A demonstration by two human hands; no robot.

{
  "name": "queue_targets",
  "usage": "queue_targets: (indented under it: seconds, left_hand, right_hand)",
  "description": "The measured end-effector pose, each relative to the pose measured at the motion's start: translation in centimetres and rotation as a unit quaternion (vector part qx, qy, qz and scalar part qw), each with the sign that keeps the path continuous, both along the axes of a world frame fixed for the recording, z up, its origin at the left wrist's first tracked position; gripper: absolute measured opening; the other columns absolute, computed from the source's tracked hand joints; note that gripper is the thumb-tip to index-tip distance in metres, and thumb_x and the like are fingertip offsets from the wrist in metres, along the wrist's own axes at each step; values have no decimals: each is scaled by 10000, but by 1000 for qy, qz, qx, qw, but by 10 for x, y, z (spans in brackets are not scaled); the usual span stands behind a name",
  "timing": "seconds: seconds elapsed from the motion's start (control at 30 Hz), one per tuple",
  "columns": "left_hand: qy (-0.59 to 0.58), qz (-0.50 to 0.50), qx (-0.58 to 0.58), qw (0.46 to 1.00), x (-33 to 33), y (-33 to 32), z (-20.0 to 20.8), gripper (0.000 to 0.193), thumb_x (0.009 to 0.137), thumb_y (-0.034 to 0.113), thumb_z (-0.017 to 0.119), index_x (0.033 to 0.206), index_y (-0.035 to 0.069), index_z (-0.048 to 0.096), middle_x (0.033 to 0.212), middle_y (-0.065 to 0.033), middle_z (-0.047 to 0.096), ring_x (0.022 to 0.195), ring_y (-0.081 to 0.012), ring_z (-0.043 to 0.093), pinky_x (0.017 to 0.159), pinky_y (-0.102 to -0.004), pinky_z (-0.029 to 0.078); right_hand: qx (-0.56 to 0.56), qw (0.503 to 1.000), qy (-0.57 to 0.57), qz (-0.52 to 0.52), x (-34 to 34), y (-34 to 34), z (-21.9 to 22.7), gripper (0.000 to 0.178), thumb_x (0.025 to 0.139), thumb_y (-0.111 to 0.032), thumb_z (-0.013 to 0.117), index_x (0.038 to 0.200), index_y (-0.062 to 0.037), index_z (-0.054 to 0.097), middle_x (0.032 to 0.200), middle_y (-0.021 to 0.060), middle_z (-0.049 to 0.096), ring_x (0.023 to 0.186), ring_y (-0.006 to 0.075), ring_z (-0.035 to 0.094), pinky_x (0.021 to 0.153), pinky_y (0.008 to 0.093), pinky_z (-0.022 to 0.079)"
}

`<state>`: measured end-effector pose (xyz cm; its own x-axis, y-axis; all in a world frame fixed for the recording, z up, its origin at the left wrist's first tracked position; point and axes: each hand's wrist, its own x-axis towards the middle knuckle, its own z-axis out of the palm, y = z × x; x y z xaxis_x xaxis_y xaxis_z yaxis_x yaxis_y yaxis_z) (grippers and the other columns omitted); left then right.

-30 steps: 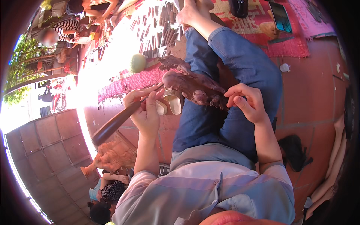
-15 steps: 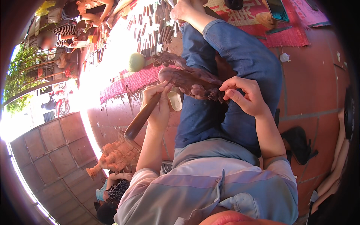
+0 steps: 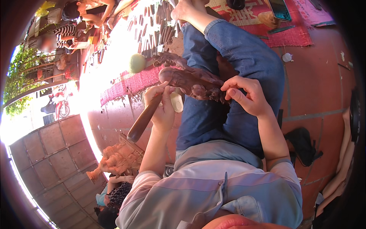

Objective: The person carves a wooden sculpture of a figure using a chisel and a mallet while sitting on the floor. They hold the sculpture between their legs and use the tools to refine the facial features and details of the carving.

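Note:
A dark brown carved wooden figure (image 3: 194, 82) lies across my lap, with a rounded, smooth end on the left and knobbly, detailed carving on the right. My left hand (image 3: 160, 108) is closed around a wooden-handled carving tool (image 3: 143, 122). Its thick handle slants down to the left, while the tip points at the rounded end of the figure; the blade itself is too small to make out. At the figure's right end, the curled fingers and thumb of my right hand (image 3: 247, 97) grip the carving. A pale oval dish (image 3: 176, 102) shows beside my left hand.
Many carving tools (image 3: 154, 28) lie in rows beyond my legs. A pale green round object (image 3: 137, 63) rests by the red mat (image 3: 126, 87). An orange-brown carved figure (image 3: 118, 158) stands left of my forearm. Farther right are a phone (image 3: 280, 9) and a black item (image 3: 301, 145). Other people sit nearby.
The whole view has shifted very slightly. Both hands keep the same hold on the tool and the carved figure.

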<state>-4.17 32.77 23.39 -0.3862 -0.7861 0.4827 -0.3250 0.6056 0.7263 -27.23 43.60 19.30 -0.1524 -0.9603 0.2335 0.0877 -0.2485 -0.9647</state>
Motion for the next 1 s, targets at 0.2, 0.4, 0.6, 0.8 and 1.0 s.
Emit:
queue_targets:
  seconds: [0.2, 0.4, 0.6, 0.8, 1.0]
  left_hand:
    - [4, 19, -15, 1000, -1, -1, 0, 175, 863, -69, 559, 986, 2, 457, 908, -151, 588, 750, -178, 646, 672, -270, 518]
    - [-132, 26, -54, 989, -7, 5, 8, 112, 873, -67, 546, 926, -7, 468, 934, -166, 600, 834, -236, 653, 753, -323, 518]
    - [-170, -256, 88, 948, -13, 51, 14, 133, 826, -16, 622, 906, 20, 521, 834, -121, 615, 793, -243, 645, 670, -317, 514]
    - [-296, -254, 84, 917, -10, 69, 2, 169, 785, 107, 652, 917, 44, 569, 812, -79, 608, 757, -264, 622, 640, -364, 504]
    - [-233, -221, 129, 938, -10, 74, -7, 162, 780, 118, 669, 920, 60, 613, 817, -74, 612, 757, -260, 625, 653, -358, 507]
  right_hand:
    - [1, 1000, 14, 3, 0, 0, 0, 223, 914, -221, 579, 910, -4, 629, 741, 51, 623, 644, 100, 609, 584, 214, 459]
    - [6, 1000, 20, -6, 2, 1, 1, 198, 910, -201, 582, 904, -9, 631, 714, 44, 619, 632, 91, 609, 582, 208, 460]
    - [14, 1000, 20, -14, 5, 0, 0, 210, 904, -217, 597, 908, -10, 631, 730, 46, 628, 632, 97, 612, 586, 214, 463]
    - [-5, 998, 25, 58, 2, 3, 2, 134, 835, -103, 623, 934, -12, 628, 826, 55, 643, 717, 121, 606, 667, 247, 476]
    - [16, 987, -24, 159, 17, 21, -5, 288, 782, 2, 612, 1067, -25, 585, 1061, 79, 619, 949, 160, 582, 842, 290, 460]
